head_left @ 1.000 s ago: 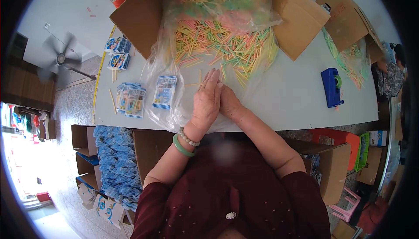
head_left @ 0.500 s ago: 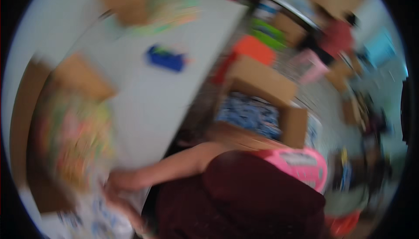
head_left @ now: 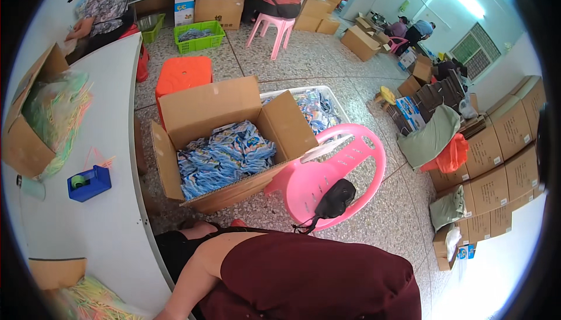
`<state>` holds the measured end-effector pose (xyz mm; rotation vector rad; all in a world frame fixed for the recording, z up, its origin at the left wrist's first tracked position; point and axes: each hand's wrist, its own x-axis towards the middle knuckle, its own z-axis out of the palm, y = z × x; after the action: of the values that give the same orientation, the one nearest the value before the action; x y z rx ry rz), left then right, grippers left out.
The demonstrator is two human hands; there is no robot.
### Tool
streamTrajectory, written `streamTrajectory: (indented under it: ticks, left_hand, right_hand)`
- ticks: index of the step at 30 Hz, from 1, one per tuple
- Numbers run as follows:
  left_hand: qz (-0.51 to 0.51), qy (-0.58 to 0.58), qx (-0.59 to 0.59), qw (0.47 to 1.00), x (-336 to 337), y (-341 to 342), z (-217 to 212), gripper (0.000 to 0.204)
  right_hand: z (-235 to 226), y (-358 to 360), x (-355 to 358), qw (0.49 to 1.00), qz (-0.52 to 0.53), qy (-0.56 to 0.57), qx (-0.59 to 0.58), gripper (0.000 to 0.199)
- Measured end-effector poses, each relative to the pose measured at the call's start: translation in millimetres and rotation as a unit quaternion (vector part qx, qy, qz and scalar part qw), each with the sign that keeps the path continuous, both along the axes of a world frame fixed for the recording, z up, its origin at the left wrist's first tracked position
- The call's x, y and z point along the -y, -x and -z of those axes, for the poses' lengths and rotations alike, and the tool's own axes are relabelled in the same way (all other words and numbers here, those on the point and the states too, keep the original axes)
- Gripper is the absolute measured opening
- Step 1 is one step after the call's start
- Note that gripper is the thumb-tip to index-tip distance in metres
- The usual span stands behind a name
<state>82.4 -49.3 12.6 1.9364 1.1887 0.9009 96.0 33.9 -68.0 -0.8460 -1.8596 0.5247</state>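
Nearest to the right forearm [head_left: 190, 285], coloured sticks [head_left: 96, 299] in a heap on the counter [head_left: 111, 232], just in from the long edge on the wearer's side and partly cut off by the lower rim of view. Beside the heap, a brown carton flap [head_left: 58, 273]. Both hands out of view; cannot tell about the fingers: open, closed or gripping. Further along the counter, toward its far end, a blue tape dispenser [head_left: 90, 185] with a few loose pink sticks [head_left: 98, 159] near it. Beyond, well in from the long edge, an open carton [head_left: 26, 144] with more sticks in clear plastic. On the floor near the long edge, a cardboard box [head_left: 210, 106] of blue-and-white packets [head_left: 228, 156], with an orange-red stool [head_left: 184, 74] behind and a pink chair [head_left: 298, 182] just beside, bearing a black pouch [head_left: 338, 198]. Near the counter's far corner, a seated co-worker [head_left: 108, 4] in a patterned top.
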Motion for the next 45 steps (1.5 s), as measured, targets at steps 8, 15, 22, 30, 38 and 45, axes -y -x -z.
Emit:
streamTrajectory:
  ticks: [8,15,22,30,38,45]
  left_hand:
    - [0.09,0.087,0.11,0.986,-6.7,-51.3,71.6,0.02]
    - [0.136,0.146,0.212,0.957,-24.6,-67.3,123.8,0.014]
    - [-0.064,0.111,0.237,0.963,-39.6,138.8,99.5,0.013]
    - [-0.095,0.046,0.109,0.988,-16.2,98.3,27.1,0.012]
    - [-0.079,0.087,0.245,0.962,-23.7,107.0,30.6,0.007]
    - [-0.233,-0.05,0.05,0.97,-7.5,93.6,12.3,0.002]
  right_hand:
    - [-13.3,-15.1,1.0,0.997,0.014,0.044,0.056,0.026]
    - [-58.4,15.1,19.0,0.957,-0.035,0.277,-0.082,0.046]
    - [-19.9,31.4,21.5,0.907,-0.002,0.297,-0.299,0.029]
    - [-83.6,-25.9,49.2,0.752,-0.068,0.414,-0.508,0.014]
    - [-75.6,-12.7,31.8,0.728,-0.129,0.437,-0.513,0.011]
    - [-60.9,-14.7,39.7,0.964,0.002,0.239,-0.117,0.019]
